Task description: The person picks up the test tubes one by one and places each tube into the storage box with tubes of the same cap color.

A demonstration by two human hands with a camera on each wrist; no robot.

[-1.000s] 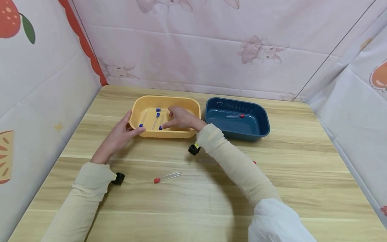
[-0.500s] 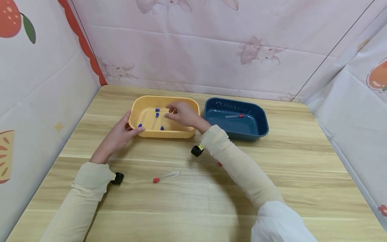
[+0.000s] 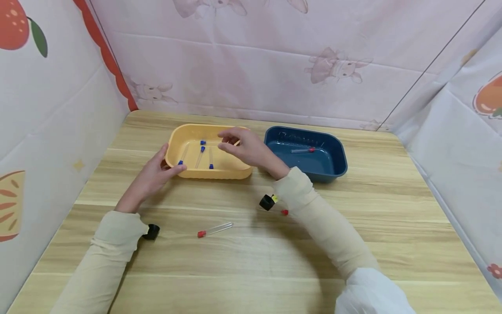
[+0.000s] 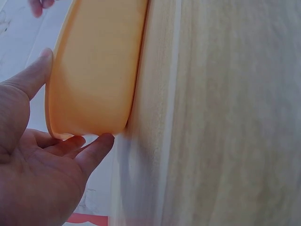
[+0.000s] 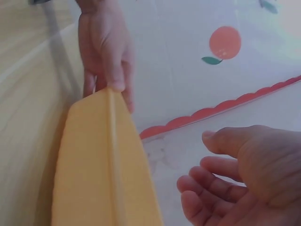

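My left hand (image 3: 150, 176) grips the left end of a yellow plastic tub (image 3: 211, 174), thumb on the front rim and fingers against the end wall. Several clear tubes with blue caps lie inside, one of them (image 3: 211, 159) near the middle. Over the tub's right end hovers my right hand (image 3: 251, 148); its fingers are loosely bent with nothing between them, as the right wrist view (image 5: 235, 174) also shows. A red-capped clear tube (image 3: 215, 230) lies on the table in front. Another red-capped tube (image 3: 284, 212) is partly hidden by the right wrist camera and sleeve.
To the right of the yellow tub stands a dark blue tub (image 3: 325, 174), with one red-capped tube (image 3: 303, 150) inside. Both rest on a wooden table (image 3: 235, 270). A printed cloth wall (image 3: 251, 78) rises behind, with more cloth at both sides.
My right hand has lifted from the blue-capped tube near the tub's front and moved up and right. The left hand keeps its hold on the tub.
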